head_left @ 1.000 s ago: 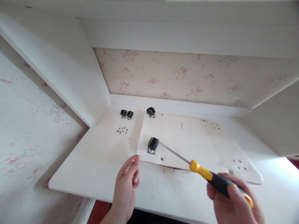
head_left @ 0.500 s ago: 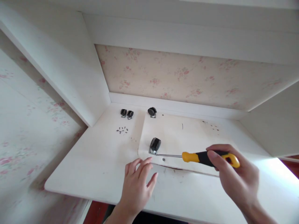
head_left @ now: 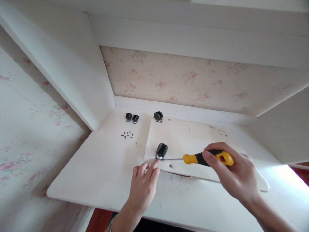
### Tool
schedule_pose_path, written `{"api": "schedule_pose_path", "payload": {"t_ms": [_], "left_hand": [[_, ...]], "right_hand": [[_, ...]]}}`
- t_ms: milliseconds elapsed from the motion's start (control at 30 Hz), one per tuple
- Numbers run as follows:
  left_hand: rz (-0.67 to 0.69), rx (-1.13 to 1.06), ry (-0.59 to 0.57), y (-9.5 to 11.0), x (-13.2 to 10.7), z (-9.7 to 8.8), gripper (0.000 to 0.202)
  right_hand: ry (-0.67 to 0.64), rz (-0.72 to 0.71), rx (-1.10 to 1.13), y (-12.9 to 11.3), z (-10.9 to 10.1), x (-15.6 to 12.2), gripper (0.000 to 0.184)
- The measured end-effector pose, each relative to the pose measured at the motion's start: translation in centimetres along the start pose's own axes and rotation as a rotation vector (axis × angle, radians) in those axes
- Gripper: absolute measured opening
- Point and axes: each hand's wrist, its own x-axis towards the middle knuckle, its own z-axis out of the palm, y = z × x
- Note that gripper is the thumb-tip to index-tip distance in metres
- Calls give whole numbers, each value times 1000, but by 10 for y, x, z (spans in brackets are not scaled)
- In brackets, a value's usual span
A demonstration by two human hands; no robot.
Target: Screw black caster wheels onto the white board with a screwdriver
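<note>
My right hand [head_left: 231,167] is wrapped round the yellow-and-black handle of a screwdriver [head_left: 196,159]. The screwdriver lies almost level, its shaft pointing left and its tip at the metal plate of a black caster wheel [head_left: 162,150]. That caster stands near the front left corner of a white board [head_left: 188,145]. My left hand [head_left: 144,182] reaches in from below, fingers stretched forward, with a fingertip touching the caster's plate beside the screwdriver tip. Whether a screw sits under the tip is too small to tell. Another caster [head_left: 158,116] stands at the board's back left corner.
Two loose casters [head_left: 132,118] sit on the white desk [head_left: 101,167] at the back left, with several small screws [head_left: 127,135] scattered in front of them. Holes and dark marks [head_left: 222,132] show on the board's right. White panels [head_left: 67,61] enclose the desk at the sides and above.
My left hand has moved up, its fingertip now on the caster's plate and its thumb closer to the fingers. My right hand and the screwdriver handle have shifted left and slightly up.
</note>
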Motion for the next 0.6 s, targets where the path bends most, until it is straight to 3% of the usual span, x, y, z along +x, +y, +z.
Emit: {"api": "schedule_pose_path", "payload": {"t_ms": [167, 300, 500, 600], "left_hand": [[25, 15, -11, -3, 3, 1, 13], [34, 14, -20, -3, 7, -1, 13], [41, 13, -14, -3, 7, -2, 12], [49, 15, -8, -4, 8, -1, 12]], "right_hand": [[-135, -20, 23, -21, -5, 16, 24], [-248, -118, 4, -35, -4, 30, 23], [-237, -232, -108, -40, 2, 43, 27], [-278, -354, -142, -44, 1, 48, 28]]}}
